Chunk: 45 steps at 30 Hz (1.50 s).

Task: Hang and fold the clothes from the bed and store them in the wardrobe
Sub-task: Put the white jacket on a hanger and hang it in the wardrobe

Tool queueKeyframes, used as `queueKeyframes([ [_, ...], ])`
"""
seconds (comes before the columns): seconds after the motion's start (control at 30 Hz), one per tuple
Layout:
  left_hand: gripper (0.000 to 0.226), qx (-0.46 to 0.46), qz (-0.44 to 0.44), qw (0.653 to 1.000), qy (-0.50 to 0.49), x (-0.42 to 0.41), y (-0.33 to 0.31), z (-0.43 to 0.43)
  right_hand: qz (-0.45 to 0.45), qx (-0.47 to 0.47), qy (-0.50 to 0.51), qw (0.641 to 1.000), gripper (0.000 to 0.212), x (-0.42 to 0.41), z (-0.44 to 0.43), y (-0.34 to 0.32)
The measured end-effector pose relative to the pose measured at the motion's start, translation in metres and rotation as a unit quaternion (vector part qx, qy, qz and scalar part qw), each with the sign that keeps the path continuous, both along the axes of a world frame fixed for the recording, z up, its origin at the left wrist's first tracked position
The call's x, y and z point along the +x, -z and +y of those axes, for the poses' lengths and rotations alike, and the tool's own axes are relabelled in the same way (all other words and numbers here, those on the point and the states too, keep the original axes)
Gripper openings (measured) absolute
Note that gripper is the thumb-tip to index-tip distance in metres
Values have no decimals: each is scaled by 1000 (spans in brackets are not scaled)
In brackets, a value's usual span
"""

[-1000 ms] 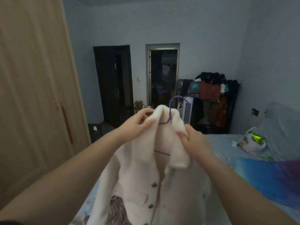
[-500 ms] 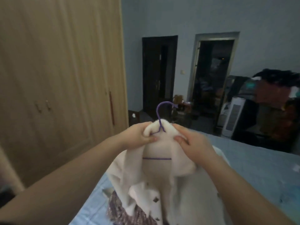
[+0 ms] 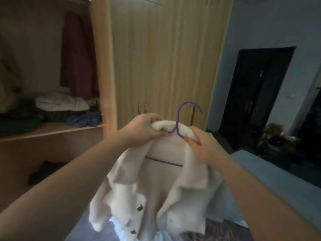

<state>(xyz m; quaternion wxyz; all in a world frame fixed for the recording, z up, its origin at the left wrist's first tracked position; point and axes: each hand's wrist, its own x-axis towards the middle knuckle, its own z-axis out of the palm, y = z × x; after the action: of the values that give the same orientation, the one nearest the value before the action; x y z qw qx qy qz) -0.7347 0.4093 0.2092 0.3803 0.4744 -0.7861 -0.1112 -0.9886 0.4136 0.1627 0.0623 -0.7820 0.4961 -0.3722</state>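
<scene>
**Item:** coat (image 3: 156, 188), cream, fleecy, dark buttons, front open; hung on hanger (image 3: 177, 122), thin purple wire

**Location:** held up before the closed doors of the wardrobe (image 3: 165, 58), over the near end of the bed (image 3: 278, 180); the hem sags down towards other clothes lying there

**Left hand** (image 3: 144, 129): fingers curled tight round the collar roll and the wire beneath it

**Right hand** (image 3: 205, 146): thumb and fingertips pinch collar and wire on the other side of the neck

**Hook:** stands upright between the two hands, free of both

**Step in hand (judged):** carry the hung coat to the open bay (image 3: 52, 84) at the left, where a maroon garment (image 3: 76, 54) hangs above a shelf (image 3: 52, 131) stacked with folded piles (image 3: 60, 105)

**Handling notes:**
- keep the wire level, so the heavy fleece does not slide off one shoulder
- shift one hand to the neck of the hook before reaching in; the other can then steady the coat
- lift high enough that the hem clears the bed and the shelf edge
- the rail is not in view; it should lie above the maroon garment, so aim the hook just beside that
- let the coat hang free of the piles below

**Markings:** no brand, label or writing can be read on coat, hanger or wardrobe; the picture is dim and soft
</scene>
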Motion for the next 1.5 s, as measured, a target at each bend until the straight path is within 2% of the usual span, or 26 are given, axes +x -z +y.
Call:
queueKeyframes([
  [0.07, 35, -2, 6, 999, -41, 56, -4, 2, -26, 61, -40, 997, 36, 50, -16, -2],
  [0.1, 33, -7, 10, 998, -64, 85, -4, 3, -54, 90, -85, 991, 28, 77, -21, -3],
  [0.17, 34, -14, 27, 993, -114, 137, -3, 4, -100, 117, -166, 974, 16, 130, -27, 0],
  [0.2, 37, -18, 35, 989, -142, 160, -2, 5, -98, 117, -187, 970, 21, 157, -30, 3],
  [0.23, 38, -22, 43, 984, -174, 183, -2, 5, -78, 105, -206, 970, 36, 183, -32, 7],
  [0.3, 36, -40, 56, 970, -233, 224, -3, 7, -11, 57, -251, 966, 79, 234, -39, 15],
  [0.33, 36, -50, 55, 964, -255, 244, -4, 8, 11, 45, -266, 963, 90, 257, -43, 18],
  [0.37, 37, -56, 47, 961, -267, 262, -6, 11, 10, 47, -272, 961, 93, 278, -49, 18],
  [0.4, 38, -57, 33, 962, -263, 280, -7, 13, -11, 52, -270, 961, 87, 297, -54, 17],
  [0.5, 47, -15, -31, 977, -212, 328, -9, 23, -74, 49, -267, 960, 50, 343, -77, 11],
  [0.6, 69, 15, -123, 970, -210, 374, -4, 30, -80, 31, -289, 954, 37, 384, -101, 4],
  [0.73, 85, 54, -102, 967, -228, 421, 22, 22, -112, 27, -310, 944, 53, 428, -145, 4],
  [0.87, 68, 46, -141, 910, -388, 456, 49, -19, -68, 22, -329, 942, 46, 468, -197, 6],
  [1.0, 50, -7, -6, 913, -408, 480, 43, -77, -29, -42, -307, 951, 52, 497, -258, 1],
  [1.1, 44, -30, 14, 916, -400, 500, 22, -127, 21, -98, -275, 956, 56, 516, -320, 4],
  [1.2, 46, -30, -12, 908, -417, 521, 4, -173, 16, -154, -257, 954, 57, 542, -370, 11],
  [1.3, 57, -32, -70, 873, -481, 544, -8, -215, -9, -237, -201, 951, 50, 577, -413, 3],
  [1.4, 61, -34, -103, 837, -536, 574, -13, -247, -30, -250, -185, 950, 44, 614, -450, -18],
  [1.5, 65, -54, -145, 833, -531, 608, -14, -272, -59, -231, -206, 949, 40, 647, -483, -39],
])
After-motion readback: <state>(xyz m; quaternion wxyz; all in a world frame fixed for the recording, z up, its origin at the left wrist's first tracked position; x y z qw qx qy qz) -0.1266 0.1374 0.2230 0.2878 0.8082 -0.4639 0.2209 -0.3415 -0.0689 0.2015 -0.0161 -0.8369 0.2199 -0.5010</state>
